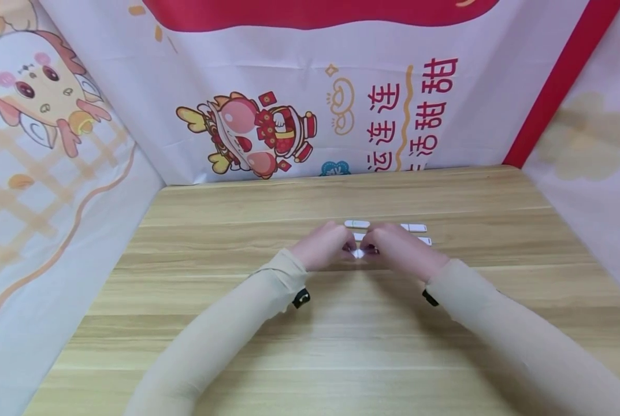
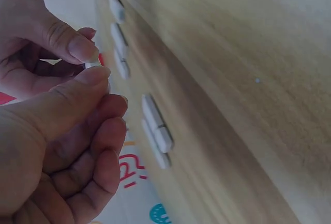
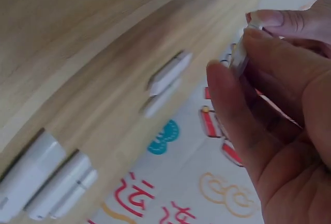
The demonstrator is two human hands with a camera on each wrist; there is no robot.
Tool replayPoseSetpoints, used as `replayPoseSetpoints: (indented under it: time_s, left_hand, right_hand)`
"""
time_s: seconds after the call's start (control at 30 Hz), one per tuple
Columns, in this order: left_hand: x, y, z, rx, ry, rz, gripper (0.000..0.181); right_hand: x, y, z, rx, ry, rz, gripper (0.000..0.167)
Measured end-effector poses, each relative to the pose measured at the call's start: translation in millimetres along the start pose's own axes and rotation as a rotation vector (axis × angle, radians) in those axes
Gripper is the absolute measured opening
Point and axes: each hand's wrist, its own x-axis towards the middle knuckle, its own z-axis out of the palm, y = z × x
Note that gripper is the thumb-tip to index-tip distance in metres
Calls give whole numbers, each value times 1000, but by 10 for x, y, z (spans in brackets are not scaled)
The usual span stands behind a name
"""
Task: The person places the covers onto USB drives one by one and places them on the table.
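Observation:
Near the far part of the table my left hand (image 1: 324, 245) and right hand (image 1: 395, 248) meet over one small white stick (image 1: 359, 253), which looks like a USB flash drive. Thumb and fingers of each hand pinch it, from opposite ends. In the right wrist view the held stick (image 3: 239, 58) shows between the fingertips; the fingers mostly hide it. Just beyond the hands lie similar white sticks: a rounded one (image 1: 357, 224), one (image 1: 359, 237) partly covered by the right hand, and two to the right (image 1: 416, 228) (image 1: 425, 240) with seams or end slots.
The wooden table (image 1: 341, 346) bears the sticks. A printed cloth backdrop (image 1: 289, 69) rises along its back edge, with more cloth at the left (image 1: 39, 219) and right (image 1: 590, 115). Dark wrist straps (image 1: 301, 298) show under the sleeves.

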Motion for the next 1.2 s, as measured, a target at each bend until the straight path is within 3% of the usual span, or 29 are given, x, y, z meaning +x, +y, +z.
replayPoseSetpoints:
  time_s: [0.23, 0.47, 0.57, 0.8, 1.2]
  left_hand:
    - [166, -220, 128, -62, -67, -69, 8]
    - [270, -296, 210, -66, -120, -125, 11]
    - [291, -290, 229, -69, -131, -134, 10]
    - [325, -242, 258, -55, -120, -130, 8]
    - [332, -222, 247, -52, -99, -164, 11]
  right_hand:
    - [162, 174, 97, 64, -133, 90, 7]
    - [225, 257, 183, 78, -187, 107, 6]
    - [231, 263, 221, 55, -187, 109, 1]
    - [231, 255, 272, -3, -134, 100, 14]
    - [231, 222, 319, -20, -82, 171, 17]
